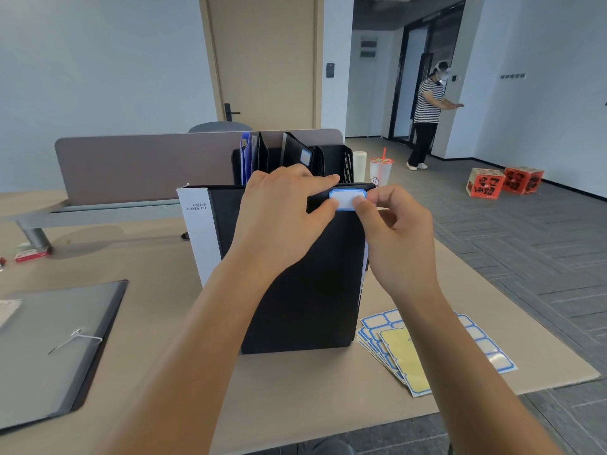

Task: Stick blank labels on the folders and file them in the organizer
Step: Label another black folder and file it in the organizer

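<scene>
1. Both forearms reach over the desk [295,399].
2. Left hand [282,211] grips the upright black folder [305,290] at its top.
3. Right hand [394,231] pinches a blue-bordered label [346,199] against the folder's top corner.
4. Label sheets [407,353] lie beside the folder; the organizer [335,162] stands behind.

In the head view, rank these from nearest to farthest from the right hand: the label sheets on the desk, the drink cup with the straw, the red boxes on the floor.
Measured from the right hand:
1. Drink cup, just beyond the hand, at the desk's far right edge.
2. Label sheets, on the desk under the right forearm, toward the viewer.
3. Red boxes, on the floor off to the right, well past the desk.
</scene>
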A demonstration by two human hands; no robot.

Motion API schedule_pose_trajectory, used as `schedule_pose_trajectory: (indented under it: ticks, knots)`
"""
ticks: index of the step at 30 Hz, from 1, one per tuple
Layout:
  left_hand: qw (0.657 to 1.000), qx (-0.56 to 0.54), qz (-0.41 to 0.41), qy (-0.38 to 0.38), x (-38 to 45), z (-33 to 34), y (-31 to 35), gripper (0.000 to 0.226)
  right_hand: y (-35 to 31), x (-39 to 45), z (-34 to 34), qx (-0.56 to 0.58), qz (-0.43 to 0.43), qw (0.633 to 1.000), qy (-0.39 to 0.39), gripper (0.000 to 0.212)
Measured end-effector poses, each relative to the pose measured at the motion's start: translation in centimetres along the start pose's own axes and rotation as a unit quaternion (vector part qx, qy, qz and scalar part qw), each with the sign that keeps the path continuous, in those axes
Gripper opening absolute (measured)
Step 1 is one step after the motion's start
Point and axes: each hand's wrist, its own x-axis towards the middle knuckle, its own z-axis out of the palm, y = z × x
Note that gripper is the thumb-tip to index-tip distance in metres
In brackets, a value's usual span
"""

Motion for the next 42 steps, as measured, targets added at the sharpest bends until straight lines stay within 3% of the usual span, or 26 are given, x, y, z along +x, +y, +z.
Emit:
schedule_pose_trajectory:
  ticks: [31, 42]
  knots:
    - [1.000, -0.022, 0.000, 0.016, -0.11, 0.09, 0.09, 0.032, -0.28, 0.01, 0.01, 0.001, 0.011, 1.000, 0.004, 0.012]
    - [0.999, -0.040, 0.003, 0.035, -0.31, 0.17, 0.16, 0.029, -0.63, -0.53, 0.43, -0.032, -0.004, 0.998, 0.055, 0.013]
